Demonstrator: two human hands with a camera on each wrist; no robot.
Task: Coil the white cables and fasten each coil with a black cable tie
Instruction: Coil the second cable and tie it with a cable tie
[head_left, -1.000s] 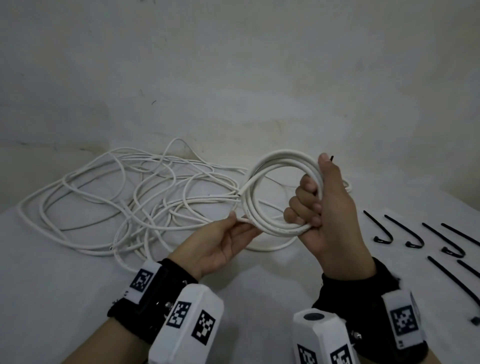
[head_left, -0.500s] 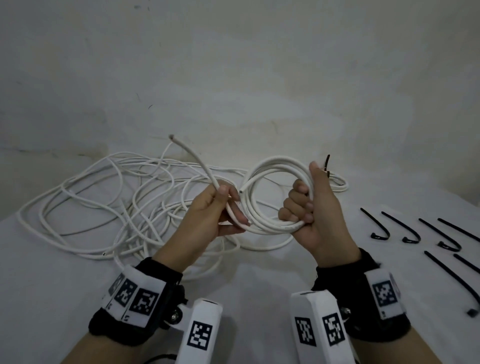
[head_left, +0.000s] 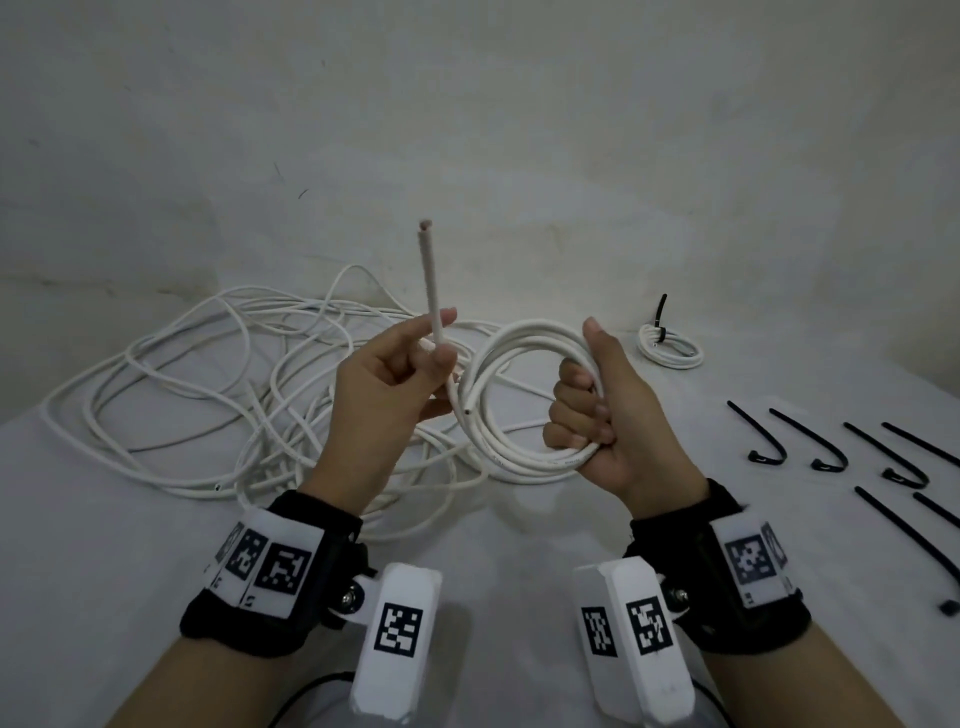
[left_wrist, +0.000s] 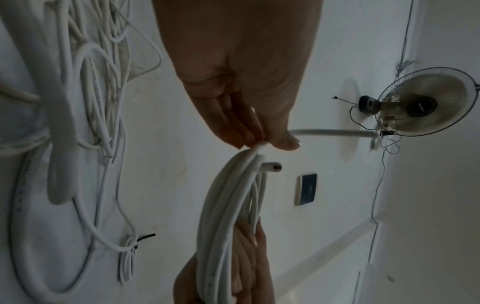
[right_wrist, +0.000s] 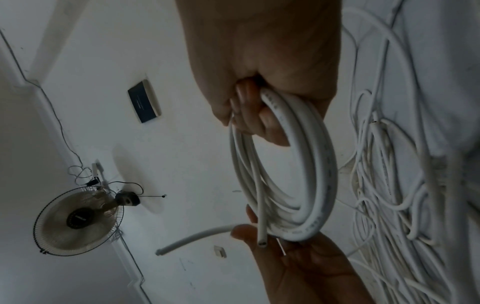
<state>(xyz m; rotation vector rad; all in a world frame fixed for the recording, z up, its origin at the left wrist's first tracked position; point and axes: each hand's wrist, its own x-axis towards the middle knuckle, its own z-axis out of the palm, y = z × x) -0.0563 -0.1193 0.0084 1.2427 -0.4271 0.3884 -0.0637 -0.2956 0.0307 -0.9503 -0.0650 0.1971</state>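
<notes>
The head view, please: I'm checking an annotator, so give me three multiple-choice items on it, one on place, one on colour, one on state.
1. Where does the finished coil lie?
A. far right on the table
B. in the left hand
C. under the loose cables

2. What colour is the tie on that finished coil?
A. white
B. black
C. red

3. What does the right hand do?
A. rests flat on the table
B. points at the spare ties
C. grips the cable coil

Key: 1 A, it sits beyond the right hand near the wall; 2 B, a dark tie stands up from it; 3 C, the fingers curl round the loops.
</notes>
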